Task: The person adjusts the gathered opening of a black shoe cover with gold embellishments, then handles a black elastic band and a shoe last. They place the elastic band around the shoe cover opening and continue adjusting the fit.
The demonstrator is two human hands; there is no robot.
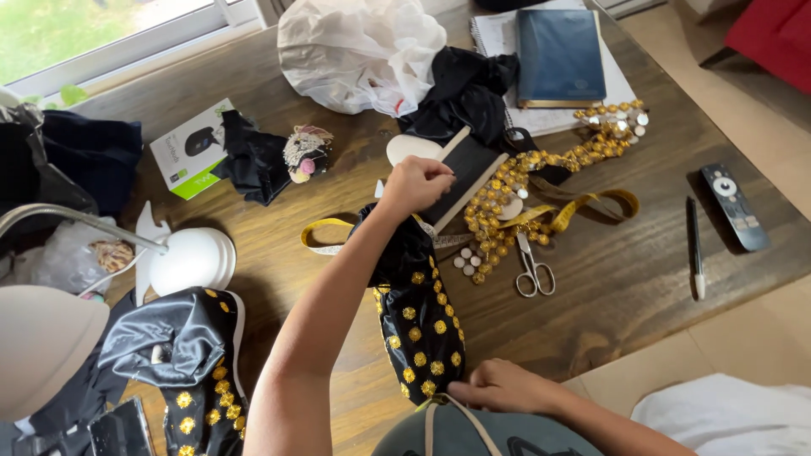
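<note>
The right hand's fingertips are hidden against the black sequinned cloth; the lamp shade is cut off at left.

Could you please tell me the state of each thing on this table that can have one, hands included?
Left hand: closed, pinching the top of the black fabric piece.
Right hand: pressing the fabric's lower end.
Black fabric piece: stretched lengthwise, dotted with gold sequins.
Scissors: lying closed.
Blue book: shut.
Measuring tape: unrolled, looped.
Pen: lying flat.
White plastic bag: crumpled.
</note>
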